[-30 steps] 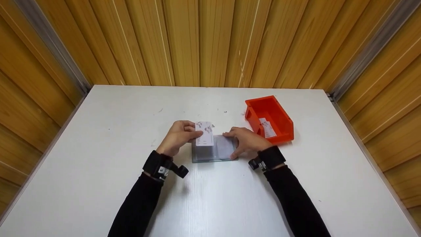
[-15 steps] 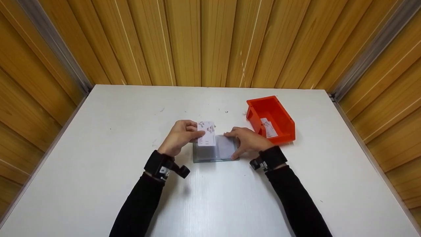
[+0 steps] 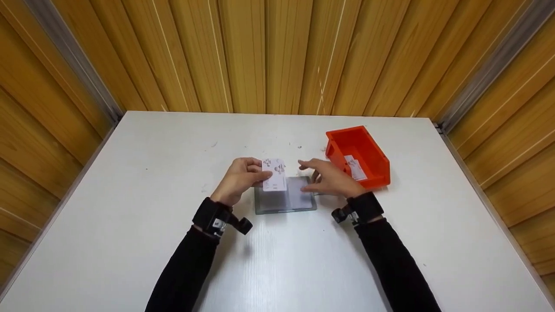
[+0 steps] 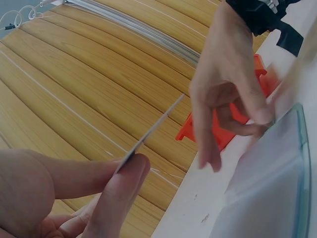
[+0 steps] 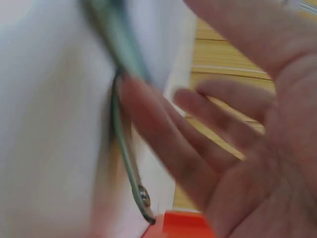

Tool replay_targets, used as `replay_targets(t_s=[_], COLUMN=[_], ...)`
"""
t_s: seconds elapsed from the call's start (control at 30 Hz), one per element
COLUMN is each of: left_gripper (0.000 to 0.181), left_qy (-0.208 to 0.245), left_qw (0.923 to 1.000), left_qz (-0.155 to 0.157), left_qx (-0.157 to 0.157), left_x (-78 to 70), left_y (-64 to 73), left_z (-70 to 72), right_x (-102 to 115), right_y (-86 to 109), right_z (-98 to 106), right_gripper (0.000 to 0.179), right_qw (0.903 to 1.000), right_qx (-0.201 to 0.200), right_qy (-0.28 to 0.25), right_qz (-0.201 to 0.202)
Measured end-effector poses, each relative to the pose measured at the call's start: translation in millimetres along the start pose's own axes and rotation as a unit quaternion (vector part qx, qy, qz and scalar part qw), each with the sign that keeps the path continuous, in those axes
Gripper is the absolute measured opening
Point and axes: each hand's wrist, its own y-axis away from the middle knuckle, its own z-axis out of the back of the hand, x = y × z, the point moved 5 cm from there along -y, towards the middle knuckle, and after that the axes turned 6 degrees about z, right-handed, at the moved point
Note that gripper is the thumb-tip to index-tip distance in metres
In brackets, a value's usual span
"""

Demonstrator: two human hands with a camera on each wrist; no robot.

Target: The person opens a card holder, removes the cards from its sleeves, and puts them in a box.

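A white printed card (image 3: 275, 174) is pinched between the thumb and fingers of my left hand (image 3: 236, 181). Edge-on in the left wrist view, the same card (image 4: 157, 123) looks thin and sticks out past the fingertips. Under it, a clear-sleeved card holder (image 3: 271, 204) lies spread on the table, with something white in its right sleeve. My right hand (image 3: 334, 178) is over the holder's right side, fingers apart and loosely bent, gripping nothing. In the right wrist view a strap (image 5: 124, 139) with a metal snap juts from the holder beside a blurred fingertip; contact there is unclear.
At the back right of the white table (image 3: 173, 151), an orange-red bin (image 3: 376, 151) stands close to my right hand. Several similar cards (image 3: 357, 169) appear to lie in it, partly overlapping. Wood-patterned panels (image 3: 243, 56) rise behind the table.
My right hand has lifted off the holder's right edge, its thumb moving up and away. The left hand still holds the card, shifted very slightly to the right.
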Motion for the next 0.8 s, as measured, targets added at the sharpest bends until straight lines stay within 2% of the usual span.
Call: replay_targets(t_s=[0.07, 0.13, 0.2, 0.3, 0.33, 0.37, 0.4, 0.47, 0.6, 0.67, 0.8], left_gripper=[0.028, 0.030, 0.031, 0.029, 0.027, 0.026, 0.025, 0.025, 0.024, 0.023, 0.023], left_qy=[-0.001, 0.003, 0.010, 0.014, 0.015, 0.016, 0.016, 0.018, 0.016, 0.012, 0.013], left_qw=[1.0000, 1.0000, 0.9999, 0.9998, 0.9998, 0.9997, 0.9997, 0.9996, 0.9995, 0.9995, 0.9994], left_qz=[-0.002, -0.004, -0.006, -0.007, -0.007, -0.007, -0.006, -0.006, -0.008, -0.011, -0.017], left_qx=[0.000, 0.001, 0.004, 0.011, 0.014, 0.016, 0.019, 0.023, 0.027, 0.026, 0.029], left_x=[-0.3, -0.2, 1.0, 4.3, 5.9, 7.3, 8.7, 11.6, 15.1, 16.2, 16.6], left_y=[-0.1, -0.4, -1.0, -2.4, -2.9, -3.2, -3.3, -3.6, -2.8, -2.5, -1.9], left_z=[-2.1, -4.4, -7.3, -12.4, -14.4, -16.2, -17.9, -21.2, -26.3, -27.8, -29.5], right_x=[5, 13, 21, 34, 38, 41, 44, 47, 51, 52, 53], right_y=[-1.9, -6.1, -9.9, -15.5, -16.7, -17.7, -18.1, -18.3, -15.5, -14.2, -13.0], right_z=[5, 3, -6, -27, -34, -39, -43, -49, -54, -55, -57], right_gripper=[0.064, 0.049, 0.037, 0.029, 0.027, 0.025, 0.024, 0.020, 0.016, 0.014, 0.012], right_qw=[0.9955, 0.9778, 0.9446, 0.8842, 0.8692, 0.8582, 0.8533, 0.8565, 0.8868, 0.8973, 0.9027], right_qx=[-0.067, -0.116, -0.135, -0.132, -0.132, -0.136, -0.148, -0.179, -0.238, -0.253, -0.258], right_qy=[-0.067, -0.175, -0.299, -0.446, -0.474, -0.493, -0.497, -0.482, -0.393, -0.360, -0.344], right_qz=[0.002, -0.001, -0.014, -0.039, -0.046, -0.049, -0.050, -0.050, -0.049, -0.044, -0.024])
